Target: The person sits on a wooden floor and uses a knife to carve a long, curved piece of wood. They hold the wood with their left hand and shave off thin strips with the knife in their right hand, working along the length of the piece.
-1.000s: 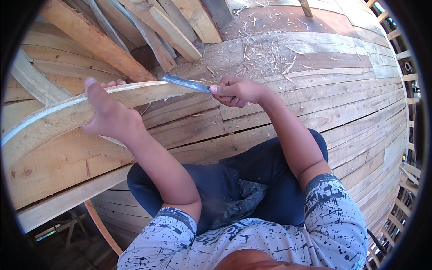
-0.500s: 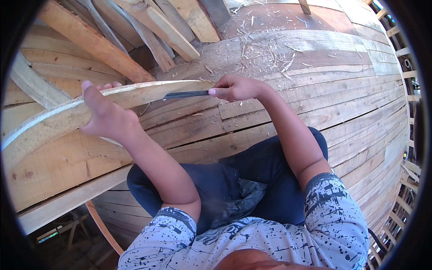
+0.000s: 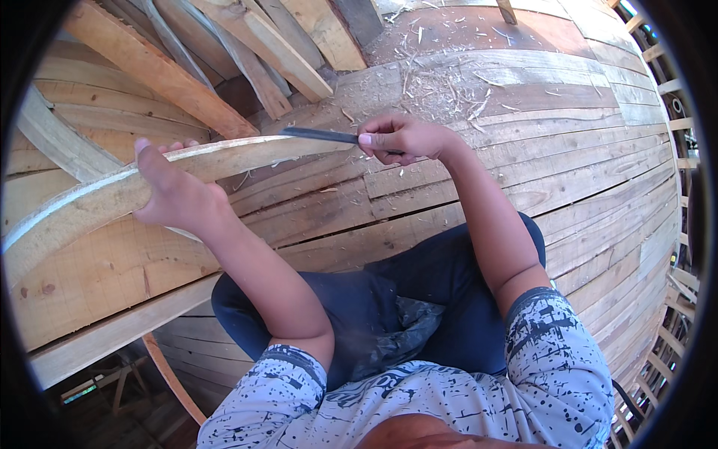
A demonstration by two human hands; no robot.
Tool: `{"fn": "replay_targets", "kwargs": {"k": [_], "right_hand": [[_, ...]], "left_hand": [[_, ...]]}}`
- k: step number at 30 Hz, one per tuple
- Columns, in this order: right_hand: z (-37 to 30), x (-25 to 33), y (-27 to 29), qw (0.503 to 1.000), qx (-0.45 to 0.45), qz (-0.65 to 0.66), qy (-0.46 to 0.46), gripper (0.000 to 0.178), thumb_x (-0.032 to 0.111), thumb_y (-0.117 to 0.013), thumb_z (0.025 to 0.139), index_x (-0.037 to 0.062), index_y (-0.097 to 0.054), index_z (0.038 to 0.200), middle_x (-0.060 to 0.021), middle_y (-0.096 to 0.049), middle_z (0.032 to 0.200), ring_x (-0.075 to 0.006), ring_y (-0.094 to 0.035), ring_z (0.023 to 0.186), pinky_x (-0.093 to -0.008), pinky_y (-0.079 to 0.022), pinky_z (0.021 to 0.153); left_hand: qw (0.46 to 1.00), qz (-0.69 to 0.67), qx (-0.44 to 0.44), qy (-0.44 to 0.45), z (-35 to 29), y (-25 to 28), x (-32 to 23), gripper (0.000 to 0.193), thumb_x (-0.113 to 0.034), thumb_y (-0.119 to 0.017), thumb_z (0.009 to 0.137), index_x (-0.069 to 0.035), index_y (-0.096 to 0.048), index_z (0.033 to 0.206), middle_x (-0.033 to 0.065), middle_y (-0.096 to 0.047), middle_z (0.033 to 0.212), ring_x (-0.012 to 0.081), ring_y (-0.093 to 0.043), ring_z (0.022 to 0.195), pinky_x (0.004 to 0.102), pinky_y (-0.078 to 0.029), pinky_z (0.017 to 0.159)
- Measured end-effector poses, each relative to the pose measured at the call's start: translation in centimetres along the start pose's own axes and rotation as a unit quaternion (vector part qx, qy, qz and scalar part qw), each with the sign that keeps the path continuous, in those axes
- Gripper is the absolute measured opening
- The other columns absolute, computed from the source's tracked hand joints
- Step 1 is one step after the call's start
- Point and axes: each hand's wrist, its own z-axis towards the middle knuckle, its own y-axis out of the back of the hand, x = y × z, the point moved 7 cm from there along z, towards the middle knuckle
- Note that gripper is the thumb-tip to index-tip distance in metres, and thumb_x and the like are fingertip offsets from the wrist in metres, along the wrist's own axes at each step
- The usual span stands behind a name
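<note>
A long curved wooden plank [image 3: 250,156] reaches from the left edge to the middle of the view, narrowing toward its right end. My left hand [image 3: 183,193] is closed around it, with fingers over the far side and the palm on the near side. In my closed right hand [image 3: 407,140] is a thin dark flat blade [image 3: 318,135], pointing left over the plank's narrow end. I cannot tell whether the blade touches the wood. Its handle is hidden in my fingers.
Wood shavings [image 3: 449,90] litter the plank floor [image 3: 523,168] beyond my right hand. Several rough timbers [image 3: 168,71] lean at the far left. A thick board [image 3: 120,277] lies below my left hand, with a gap and dark space [image 3: 112,396] past its near edge.
The blade has risen from the plank's near side to its upper edge and turned, its tip now higher. My right hand has shifted slightly right. My left hand and the plank stay almost still.
</note>
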Motion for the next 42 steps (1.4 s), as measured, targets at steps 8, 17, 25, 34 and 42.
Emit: {"fn": "replay_targets", "kwargs": {"k": [8,17,25,34,42], "right_hand": [[1.6,-5.2,3.2,0.951,-0.275,-0.064,-0.128,0.039,0.038,-0.049,0.1,0.0045,-0.068,0.094,-0.0022,-0.053,0.065,-0.0128,-0.05,0.052,-0.0304,-0.041,0.047],[3.3,-3.9,0.5,0.963,-0.237,-0.122,-0.05,0.052,0.045,-0.05,0.098,-0.003,-0.068,0.088,-0.0142,-0.063,0.07,-0.0238,-0.06,0.06,-0.0424,-0.048,0.059],[2.6,-2.5,-0.4,0.933,-0.285,-0.191,-0.106,0.071,0.059,-0.048,0.094,-0.0055,-0.07,0.076,-0.0215,-0.065,0.068,-0.0381,-0.067,0.073,-0.0468,-0.051,0.071],[2.3,-2.2,-0.8,0.879,-0.361,-0.303,-0.078,0.07,0.056,-0.042,0.098,-0.0043,-0.067,0.073,-0.0281,-0.064,0.071,-0.0465,-0.064,0.074,-0.0529,-0.05,0.071],[2.2,-2.4,-0.2,0.88,-0.372,-0.292,-0.043,0.061,0.056,-0.048,0.095,-0.0017,-0.069,0.09,-0.0224,-0.067,0.077,-0.0411,-0.067,0.075,-0.049,-0.051,0.07]], "left_hand": [[0.999,-0.021,0.023,-0.011,-1.0,-0.9,-0.7,0.029,-0.008,-0.07,0.081,0.004,-0.049,0.097,0.0089,-0.053,0.067,0.0182,-0.052,0.059,0.0348,-0.049,0.05],[0.998,-0.049,0.037,-0.012,-1.7,-1.5,-1.2,0.024,-0.006,-0.068,0.075,0.001,-0.049,0.089,0.0064,-0.05,0.065,0.0175,-0.05,0.057,0.0361,-0.048,0.051],[0.998,-0.041,0.054,-0.012,-2.2,-1.8,-1.4,0.022,-0.007,-0.067,0.073,-0.002,-0.048,0.082,0.0068,-0.049,0.067,0.0178,-0.05,0.057,0.0355,-0.048,0.052],[0.996,-0.052,0.071,-0.024,-2.6,-2.2,-1.8,0.025,-0.006,-0.069,0.075,-0.001,-0.047,0.086,0.008,-0.05,0.068,0.0176,-0.052,0.057,0.0347,-0.048,0.049],[0.996,-0.032,0.073,-0.026,-3.2,-2.2,-1.9,0.026,-0.011,-0.069,0.079,-0.001,-0.049,0.093,0.0072,-0.05,0.068,0.0171,-0.051,0.066,0.0367,-0.048,0.055]]}}
